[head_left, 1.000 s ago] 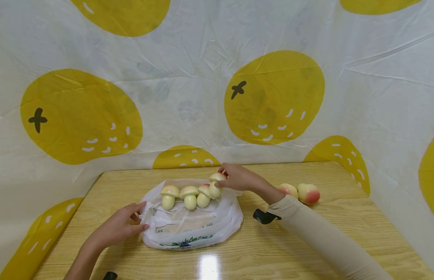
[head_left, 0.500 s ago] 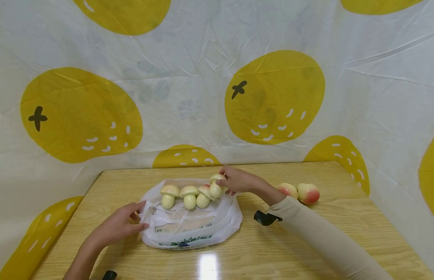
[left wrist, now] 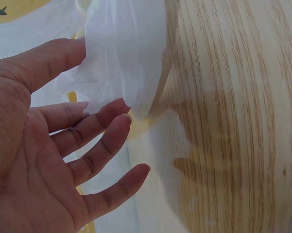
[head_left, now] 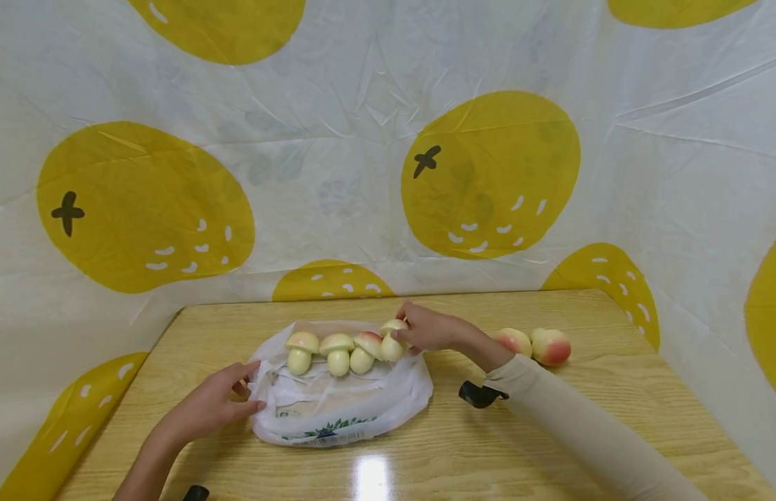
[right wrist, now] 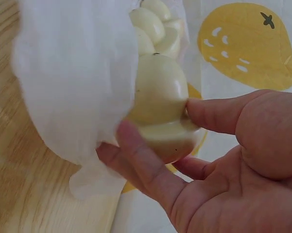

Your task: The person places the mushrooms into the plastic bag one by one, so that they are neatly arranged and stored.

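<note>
1. Locate the workpiece. The held mushroom [head_left: 390, 350] sits at the right end of a row, in the far right part of the white plastic bag [head_left: 414, 393], cap away from the person. Whether it already bears on the bag cannot be told.
2. Check the grip. The right hand [head_left: 430, 329] grips the held mushroom, thumb on one side and fingers curled round the other. Pressure should be light; the smooth, rounded surface will probably slip if squeezed unevenly.
3. Align. Match the held mushroom to the three mushrooms [head_left: 338, 363] on its left, stem toward the person. Avoid nudging the nearest one, which is likely to roll.
4. Clear the film. In the right wrist view, bag film hangs close against the fingers. Before releasing, confirm that no fold is trapped, or the bag may drag.
5. Steady the bag. The left hand [head_left: 214, 399] touches its left edge with spread, relaxed fingers, not clenched. Light outward tension should suffice.
6. Note the remaining pieces. Two mushrooms [head_left: 552, 346] lie on the table [head_left: 438, 459], right of the bag.
</note>
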The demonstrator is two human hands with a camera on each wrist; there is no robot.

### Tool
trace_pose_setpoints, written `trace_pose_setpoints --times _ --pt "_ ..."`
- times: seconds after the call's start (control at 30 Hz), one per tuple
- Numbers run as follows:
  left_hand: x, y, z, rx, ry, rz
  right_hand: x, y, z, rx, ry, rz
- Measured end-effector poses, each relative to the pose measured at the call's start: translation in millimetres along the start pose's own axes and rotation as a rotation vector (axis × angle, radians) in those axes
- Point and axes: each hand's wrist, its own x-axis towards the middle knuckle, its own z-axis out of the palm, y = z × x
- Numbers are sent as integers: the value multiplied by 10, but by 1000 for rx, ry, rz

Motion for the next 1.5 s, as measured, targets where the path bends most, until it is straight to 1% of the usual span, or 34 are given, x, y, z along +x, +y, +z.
trace_pose_setpoints --times 0.13,0.2,0.27,0.4,0.47,0.53,0.63,0.73,0.8,0.97,1.13,1.33,1.43,1.5 --pt "-3 1 1 2 -2 -2 -26 35 -17 -79 5 -9" --pt "-2 5 1 1 -3 -5 -45 30 -34 -103 6 -14" --pt "-1 9 0 -2 -3 -5 -61 20 -47 -153 16 -24" --pt "4 12 4 -5 -1 1 -68 -14 -55 -271 55 -64" --pt "7 9 8 -4 0 3 -54 -20 -42 -290 78 -97" --pt "9 5 12 -2 3 4 -33 -23 -22 -256 95 -126" --pt "12 -4 17 -2 4 4 -3 -22 16 -122 112 -141" --pt "18 -15 22 -6 1 3 14 -26 50 24 106 -123" --pt "21 -22 22 -8 -1 0 8 -28 61 67 98 -109" --pt "20 -30 16 -4 2 -3 -13 -22 60 77 53 -82" --pt "18 -22 8 5 5 -4 -38 -23 54 128 20 -27" --pt "23 -13 -7 0 -8 -9 -56 -62 72 136 43 -11" --pt "21 -14 -9 -3 -13 -12 -55 -83 96 148 61 -24" --pt "18 -14 -7 -6 -15 -15 -59 -96 113 154 66 -48"
